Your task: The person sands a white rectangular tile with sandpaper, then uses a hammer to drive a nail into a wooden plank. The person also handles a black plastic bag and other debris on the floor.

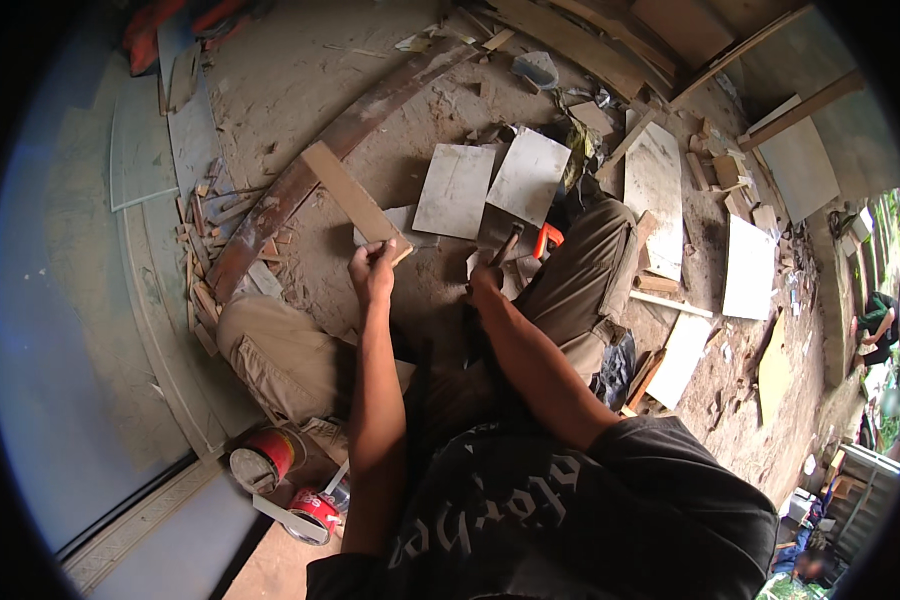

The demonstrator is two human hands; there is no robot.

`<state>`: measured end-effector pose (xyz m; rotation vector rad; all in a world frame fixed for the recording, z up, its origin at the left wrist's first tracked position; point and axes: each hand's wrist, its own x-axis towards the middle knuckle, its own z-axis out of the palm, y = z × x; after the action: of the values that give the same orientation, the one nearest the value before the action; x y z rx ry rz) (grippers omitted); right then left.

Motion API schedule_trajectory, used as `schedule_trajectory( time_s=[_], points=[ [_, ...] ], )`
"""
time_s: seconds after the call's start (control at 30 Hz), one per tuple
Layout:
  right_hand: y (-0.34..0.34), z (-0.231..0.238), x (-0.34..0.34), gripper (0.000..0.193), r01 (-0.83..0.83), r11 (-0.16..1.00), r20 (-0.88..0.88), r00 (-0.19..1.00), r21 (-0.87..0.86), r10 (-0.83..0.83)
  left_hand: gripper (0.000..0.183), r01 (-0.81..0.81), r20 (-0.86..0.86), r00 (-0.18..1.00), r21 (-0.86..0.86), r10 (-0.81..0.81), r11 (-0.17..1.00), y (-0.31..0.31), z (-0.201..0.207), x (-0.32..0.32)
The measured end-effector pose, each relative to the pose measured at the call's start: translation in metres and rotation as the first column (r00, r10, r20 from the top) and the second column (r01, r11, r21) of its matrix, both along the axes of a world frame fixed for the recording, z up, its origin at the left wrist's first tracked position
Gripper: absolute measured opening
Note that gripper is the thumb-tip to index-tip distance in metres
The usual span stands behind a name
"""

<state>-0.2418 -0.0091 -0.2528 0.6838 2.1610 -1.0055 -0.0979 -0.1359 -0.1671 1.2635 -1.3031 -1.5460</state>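
My left hand (375,268) is closed round the near end of a flat brown wooden strip (348,195). The strip slants up and away to the left, its far end over a long reddish-brown plank (370,115) on the ground. My right hand (487,277) grips what looks like a hammer (510,243), its dark end pointing away from me. Just right of it, by my knee, lies an orange-handled tool (547,240); its other part is hidden. Ahead of my hands two pale rectangular boards (453,190) (530,175) lie side by side on the dirt.
Wood offcuts (205,280) are heaped on the left beside a large pale panel (80,270). Two red cans (270,452) (313,515) stand near my left arm. More white boards (653,200) (748,268) lie to the right. Another person (878,328) is at the far right.
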Motion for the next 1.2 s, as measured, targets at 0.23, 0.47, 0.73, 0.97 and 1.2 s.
schedule_trajectory(
  time_s=[0.23,0.47,0.73,0.97,1.2],
  points=[
    [0.026,-0.041,-0.057,0.057,-0.25,0.89,-0.373,0.84,0.382,0.395,0.024,0.394,0.035,0.917,0.083,-0.397,0.916,0.036,0.064,-0.023],
    [0.035,0.078,-0.047,0.057,-0.167,0.529,0.113,0.882,-0.832,0.457,0.026,0.673,0.224,0.736,-0.128,-0.639,0.729,0.066,0.07,-0.036],
    [0.072,0.072,-0.087,0.029,-0.037,0.509,-0.115,0.986,-0.86,-0.123,0.039,0.169,-0.048,0.986,0.328,-0.162,0.929,0.038,-0.014,-0.08],
    [0.121,0.101,-0.056,0.03,0.043,0.661,-0.112,0.975,-0.75,-0.191,0.055,-0.038,0.136,0.986,0.738,-0.093,0.674,0.072,-0.105,-0.152],
    [0.125,0.127,-0.038,0.036,-0.218,0.68,-0.344,0.937,-0.7,-0.054,0.042,-0.103,0.013,0.991,0.711,0.133,0.696,0.051,-0.12,-0.182]
  ],
)
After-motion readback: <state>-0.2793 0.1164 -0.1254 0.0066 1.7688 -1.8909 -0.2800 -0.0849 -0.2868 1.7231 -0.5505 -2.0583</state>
